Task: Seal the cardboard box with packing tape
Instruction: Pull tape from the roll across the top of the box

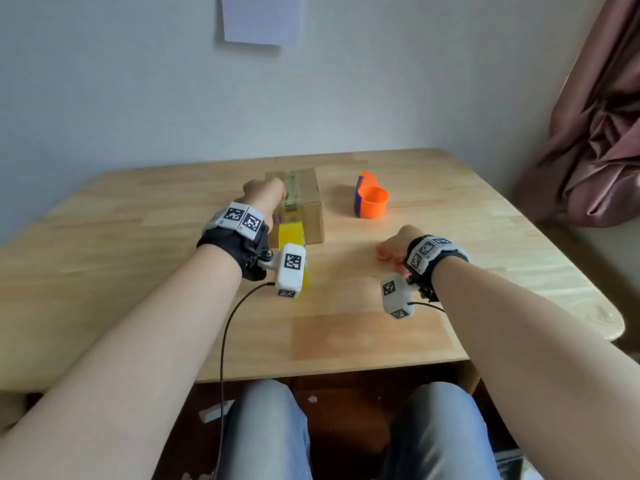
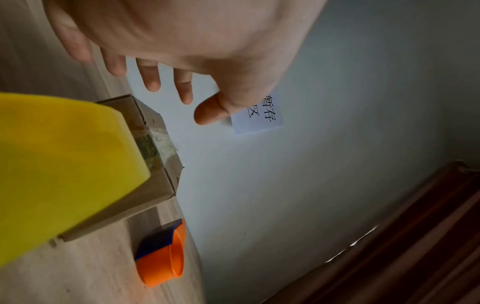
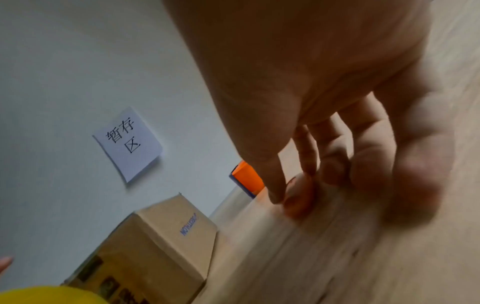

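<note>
The cardboard box (image 1: 308, 206) stands at mid-table with a strip of tape (image 1: 292, 192) along its closed top. My left hand (image 1: 265, 194) hovers over the box's top left; in the left wrist view its fingers (image 2: 153, 80) are spread and straight, holding nothing. A yellow tape roll (image 1: 291, 237) stands against the box's front face, partly hidden by my left wrist, and looms large in the left wrist view (image 2: 64, 164). My right hand (image 1: 389, 249) rests on the table to the right of the box, fingers (image 3: 335, 164) loosely curled and empty, with the tips on the wood.
An orange holder with a purple part (image 1: 372, 200) lies to the right of the box. The wooden table (image 1: 346, 323) ends near my knees and rounds off at the right. A paper note (image 1: 263, 19) hangs on the wall; a curtain (image 1: 595, 133) hangs at the right.
</note>
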`<state>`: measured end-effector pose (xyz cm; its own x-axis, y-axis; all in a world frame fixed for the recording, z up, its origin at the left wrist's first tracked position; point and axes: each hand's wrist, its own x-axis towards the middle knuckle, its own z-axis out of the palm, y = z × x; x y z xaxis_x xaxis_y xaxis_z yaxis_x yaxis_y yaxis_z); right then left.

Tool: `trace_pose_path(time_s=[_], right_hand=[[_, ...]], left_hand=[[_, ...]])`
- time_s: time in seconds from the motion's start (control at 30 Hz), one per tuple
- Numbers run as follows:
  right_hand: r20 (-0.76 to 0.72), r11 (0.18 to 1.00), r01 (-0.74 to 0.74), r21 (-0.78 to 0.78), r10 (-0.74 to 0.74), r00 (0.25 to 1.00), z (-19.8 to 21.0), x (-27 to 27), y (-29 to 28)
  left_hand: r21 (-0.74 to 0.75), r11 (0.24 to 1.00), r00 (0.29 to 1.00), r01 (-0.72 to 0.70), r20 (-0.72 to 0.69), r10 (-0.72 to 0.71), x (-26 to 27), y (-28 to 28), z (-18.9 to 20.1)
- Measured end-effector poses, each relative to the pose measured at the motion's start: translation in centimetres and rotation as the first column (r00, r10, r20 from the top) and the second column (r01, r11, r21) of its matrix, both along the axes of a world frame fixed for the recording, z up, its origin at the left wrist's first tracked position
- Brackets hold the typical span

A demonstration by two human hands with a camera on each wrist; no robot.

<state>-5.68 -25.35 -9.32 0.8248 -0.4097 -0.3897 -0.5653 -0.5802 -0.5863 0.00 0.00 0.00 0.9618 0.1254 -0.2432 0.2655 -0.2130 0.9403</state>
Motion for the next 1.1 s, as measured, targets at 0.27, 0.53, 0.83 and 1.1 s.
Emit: trace_pose_path(time_s=[0.27, 0.53, 0.83, 1.1], right_hand=[[0.215, 0.936, -0.049, 0.348, -0.029, 0.976, 2.0, 1.8, 2.9], [0.591, 0.815, -0.402, 0.418, 0.092, 0.801, 6.9, 3.9, 6.7], [0.527, 0.841, -0.456, -0.291, 0.539, 0.657, 8.9, 3.4, 9.3], [0.309, 0.676, -0.549, -0.491, 0.725, 0.616, 9.9, 3.8, 10.7]], left_hand=[[0.002, 1.0, 1.0, 0.014, -0.013, -0.014, 1.1, 1.2, -0.2], [-0.009, 0.999, 0.997, 0.04, -0.072, -0.041, 0.6, 4.1, -2.2], [-0.127, 0.953, 0.909, 0.275, -0.29, -0.301, -0.3, 5.1, -4.8], [-0.227, 0.889, 0.868, 0.398, -0.221, -0.445, -0.3, 5.5, -6.5]])
